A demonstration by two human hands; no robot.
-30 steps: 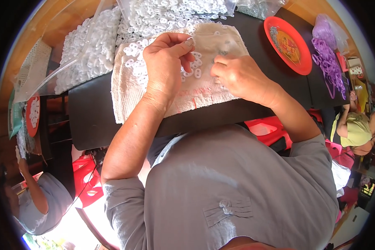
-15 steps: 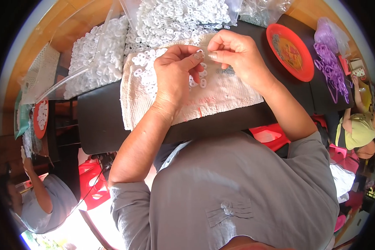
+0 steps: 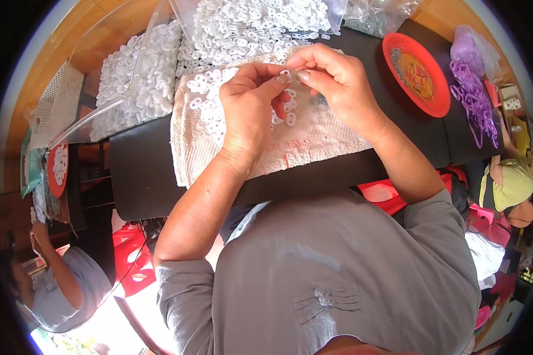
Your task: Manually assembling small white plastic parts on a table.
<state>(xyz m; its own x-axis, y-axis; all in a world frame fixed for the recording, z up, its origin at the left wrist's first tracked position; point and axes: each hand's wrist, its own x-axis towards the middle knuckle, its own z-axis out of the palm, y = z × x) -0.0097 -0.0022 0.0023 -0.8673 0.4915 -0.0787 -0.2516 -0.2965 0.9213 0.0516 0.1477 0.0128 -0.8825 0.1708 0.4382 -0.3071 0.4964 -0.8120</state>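
Observation:
Above a beige towel (image 3: 201, 160), my left hand (image 3: 246, 106) pinches a small white two-holed plastic piece (image 3: 286, 73) between thumb and fingertips. My right hand (image 3: 343, 83) is closed in a pinch right beside that piece, its fingertips almost touching it; what they hold is too small to make out. Loose white two-holed pieces (image 3: 213, 106) lie scattered on the towel, left of and beneath my left hand. A little pile of small greyish bits (image 3: 320, 101) shows on the towel, partly covered by my right hand.
Clear bins heaped with white pieces (image 3: 139, 77) stand behind and left of the towel. On the dark table's (image 3: 142, 183) right are a red plate (image 3: 437, 106) and purple ribbons (image 3: 475, 103). A clear plastic bag (image 3: 385, 18) lies behind. Other people sit at both sides.
My right hand has moved left, bringing its pinched fingertips up to the white piece. My left hand keeps its pinch in nearly the same spot.

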